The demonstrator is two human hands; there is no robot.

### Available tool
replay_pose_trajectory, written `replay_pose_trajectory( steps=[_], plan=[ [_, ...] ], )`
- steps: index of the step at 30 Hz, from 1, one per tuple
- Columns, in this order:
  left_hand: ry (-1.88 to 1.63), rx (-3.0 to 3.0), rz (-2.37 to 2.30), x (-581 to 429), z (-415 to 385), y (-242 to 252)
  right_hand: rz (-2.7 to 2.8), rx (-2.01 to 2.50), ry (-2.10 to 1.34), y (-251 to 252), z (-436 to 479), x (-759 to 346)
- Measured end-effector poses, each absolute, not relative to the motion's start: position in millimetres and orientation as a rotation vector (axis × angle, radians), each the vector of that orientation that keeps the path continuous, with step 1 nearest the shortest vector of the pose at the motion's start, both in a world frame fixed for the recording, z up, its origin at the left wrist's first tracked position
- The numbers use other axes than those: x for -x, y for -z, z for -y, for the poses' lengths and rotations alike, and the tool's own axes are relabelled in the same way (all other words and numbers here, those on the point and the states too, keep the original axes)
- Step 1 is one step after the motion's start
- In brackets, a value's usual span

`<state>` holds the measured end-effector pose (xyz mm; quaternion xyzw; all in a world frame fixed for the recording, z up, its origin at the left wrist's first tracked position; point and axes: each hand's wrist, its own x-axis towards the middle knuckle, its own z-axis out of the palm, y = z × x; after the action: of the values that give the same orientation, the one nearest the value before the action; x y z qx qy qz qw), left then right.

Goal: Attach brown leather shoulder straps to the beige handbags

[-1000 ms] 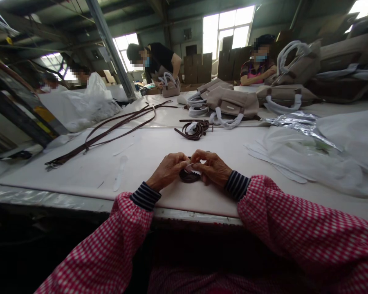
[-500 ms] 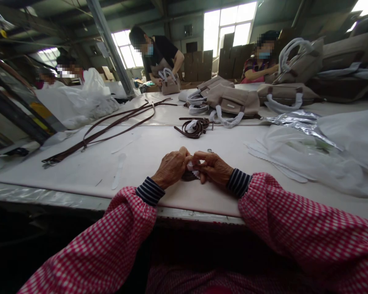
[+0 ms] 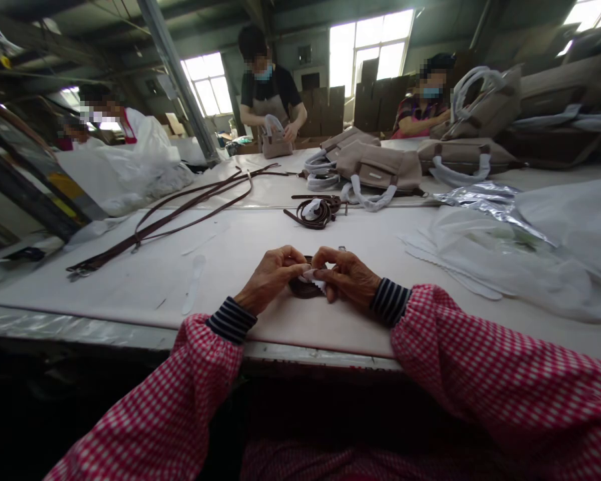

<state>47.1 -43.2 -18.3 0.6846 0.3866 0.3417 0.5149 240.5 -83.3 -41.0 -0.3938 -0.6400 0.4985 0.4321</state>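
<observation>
My left hand (image 3: 271, 277) and my right hand (image 3: 348, 275) meet near the front edge of the white table (image 3: 130, 280). Both pinch a coiled dark brown strap (image 3: 300, 288) that has a small white wrapping strip (image 3: 312, 276) on it. The fingers of both hands are curled shut around the coil, and the coil rests on the table between them. Most of the strap is hidden under my fingers.
Another coiled brown strap (image 3: 318, 211) lies farther back. Long brown straps (image 3: 170, 214) stretch out to the left. Beige handbags (image 3: 380, 170) with wrapped handles sit at the back. Clear plastic bags (image 3: 535, 247) fill the right side. Other people (image 3: 268, 93) work at the far end.
My hands stay on the coil and shift slightly over it. The person in the dark shirt at the far end has straightened up.
</observation>
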Motion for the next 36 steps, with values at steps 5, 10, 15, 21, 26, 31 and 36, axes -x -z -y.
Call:
replay_pose_trajectory(
  steps=[5,10,15,21,26,31,36],
  plan=[
    [-0.851,-1.68,-0.959,-53.2,40.5,18.6,1.569,0.924,-1.292,44.7,80.3,-240.1],
    [-0.896,-1.898,-1.061,-59.1,44.9,16.2,1.526,0.921,-1.347,46.5,76.7,-242.2],
    [-0.939,-2.443,-1.308,-67.8,52.3,14.5,1.546,0.917,-1.346,46.6,76.6,-245.7],
    [-1.089,-2.451,-1.485,-62.2,32.5,22.1,1.547,0.847,-1.342,50.6,77.1,-246.1],
    [-1.158,-2.37,-1.485,-61.2,29.3,19.7,1.605,0.897,-1.29,46.4,77.6,-245.6],
    [-1.288,-2.061,-1.239,-52.4,58.7,10.8,1.574,1.132,-1.223,39.8,78.6,-240.1],
    [-0.954,-2.069,-1.158,-35.8,84.7,30.5,1.581,1.024,-1.189,45.1,76.2,-234.8]
  ],
)
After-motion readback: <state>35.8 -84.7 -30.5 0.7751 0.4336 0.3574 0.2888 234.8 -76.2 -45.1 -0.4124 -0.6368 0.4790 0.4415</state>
